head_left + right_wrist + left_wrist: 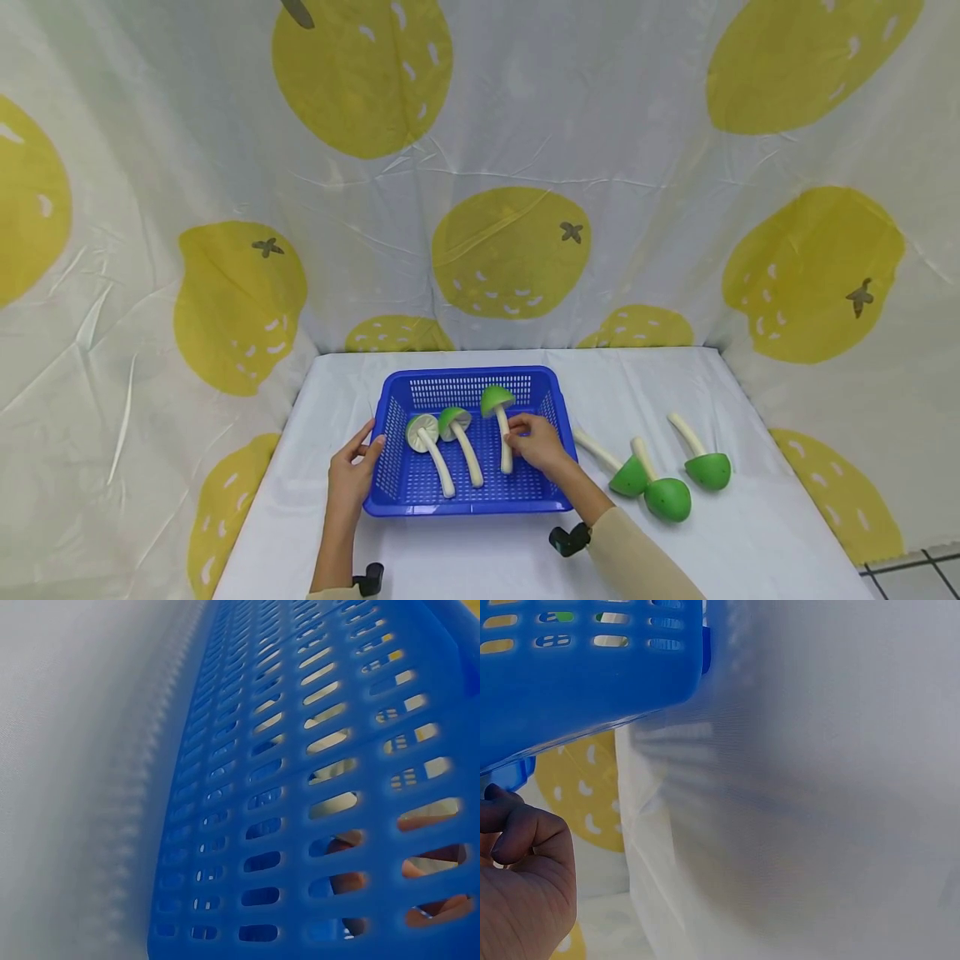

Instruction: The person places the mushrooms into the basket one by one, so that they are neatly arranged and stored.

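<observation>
A shallow blue plastic basket (465, 508) with slotted walls lies on the table. My left hand (351, 475) holds its left rim, thumb over the edge; the left wrist view shows this hand (532, 877) with bent fingers at the rim of the basket (577, 697). Inside the basket, my right hand (536, 442) pinches the stem of a green-capped mushroom (497, 400). Left of it lie a second mushroom (468, 454) and a third mushroom (437, 461), stems toward me. In the right wrist view the basket wall (379, 825) mostly hides the right fingers.
Right of the basket, a mushroom (628, 477), another mushroom (667, 500) and a further mushroom (707, 471) lie on the white tablecloth (750, 550). Behind and at both sides hangs a pale curtain (637, 167) printed with yellow fruit.
</observation>
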A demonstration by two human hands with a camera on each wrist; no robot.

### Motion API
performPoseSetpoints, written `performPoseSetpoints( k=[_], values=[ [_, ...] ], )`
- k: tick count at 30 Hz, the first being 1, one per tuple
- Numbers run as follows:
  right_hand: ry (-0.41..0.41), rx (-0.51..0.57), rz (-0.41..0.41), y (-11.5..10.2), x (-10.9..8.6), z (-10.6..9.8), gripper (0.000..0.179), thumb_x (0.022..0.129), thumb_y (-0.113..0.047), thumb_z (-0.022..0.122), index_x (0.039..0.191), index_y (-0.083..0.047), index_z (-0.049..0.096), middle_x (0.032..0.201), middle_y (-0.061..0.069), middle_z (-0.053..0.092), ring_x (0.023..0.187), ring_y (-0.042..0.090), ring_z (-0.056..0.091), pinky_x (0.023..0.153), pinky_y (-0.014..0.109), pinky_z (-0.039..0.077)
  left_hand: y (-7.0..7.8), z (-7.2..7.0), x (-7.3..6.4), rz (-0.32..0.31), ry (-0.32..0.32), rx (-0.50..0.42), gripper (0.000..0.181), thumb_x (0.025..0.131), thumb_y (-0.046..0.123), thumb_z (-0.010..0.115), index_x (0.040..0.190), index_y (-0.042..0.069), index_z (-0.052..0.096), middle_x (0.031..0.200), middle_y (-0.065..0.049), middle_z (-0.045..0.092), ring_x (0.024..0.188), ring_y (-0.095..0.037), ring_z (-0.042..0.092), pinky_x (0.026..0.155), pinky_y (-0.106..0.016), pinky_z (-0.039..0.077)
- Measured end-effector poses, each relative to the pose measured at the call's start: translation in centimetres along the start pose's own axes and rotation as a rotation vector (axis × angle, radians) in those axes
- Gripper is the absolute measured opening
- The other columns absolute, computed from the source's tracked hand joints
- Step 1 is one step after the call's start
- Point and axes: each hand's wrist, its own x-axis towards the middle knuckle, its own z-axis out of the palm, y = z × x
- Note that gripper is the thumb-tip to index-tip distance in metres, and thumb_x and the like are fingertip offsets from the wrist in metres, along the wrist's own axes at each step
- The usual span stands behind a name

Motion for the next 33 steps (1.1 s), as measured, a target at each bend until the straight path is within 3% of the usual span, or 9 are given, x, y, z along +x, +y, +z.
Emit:
performPoseSetpoints(
  k=[6,15,25,33],
  values=[
    [-0.02,-0.022,0.029,-0.2,-0.18,-0.03,0.025,0.093,0.001,0.069,0.116,0.009,0.065,0.099,0.018,0.069,0.072,0.022,0.072,0.075,0.045,0.061,0.06,-0.03,-0.03,-0.003,0.0,0.001,0.056,0.098,0.05,0.067,0.147,0.026,0.059,0.095,-0.006,0.062,0.103,-0.026,0.053,0.079,-0.032,0.044],
    [-0.031,0.003,0.074,-0.09,-0.19,0.08,0.026,0.092,0.006,0.063,0.117,0.013,0.062,0.093,0.018,0.069,0.077,0.022,0.071,0.075,0.042,0.062,0.03,0.01,-0.04,-0.007,-0.006,-0.007,0.055,0.098,0.048,0.067,0.148,0.026,0.058,0.095,-0.006,0.06,0.106,-0.026,0.052,0.084,-0.034,0.043],
    [-0.004,-0.011,0.029,0.25,-0.13,0.05,0.029,0.09,0.008,0.061,0.118,0.014,0.063,0.089,0.015,0.068,0.08,0.027,0.071,0.076,0.044,0.062,-0.03,0.05,0.02,-0.004,-0.005,-0.007,0.056,0.098,0.05,0.067,0.147,0.026,0.059,0.095,-0.006,0.06,0.106,-0.025,0.052,0.084,-0.035,0.042],
    [0.059,-0.058,-0.026,0.37,0.03,-0.07,0.025,0.089,0.003,0.069,0.114,0.007,0.067,0.096,0.014,0.069,0.075,0.021,0.068,0.067,0.031,0.058,0.07,0.02,-0.05,-0.005,-0.005,-0.006,0.056,0.098,0.049,0.067,0.148,0.026,0.058,0.095,-0.006,0.06,0.106,-0.025,0.052,0.084,-0.035,0.043]
  ],
)
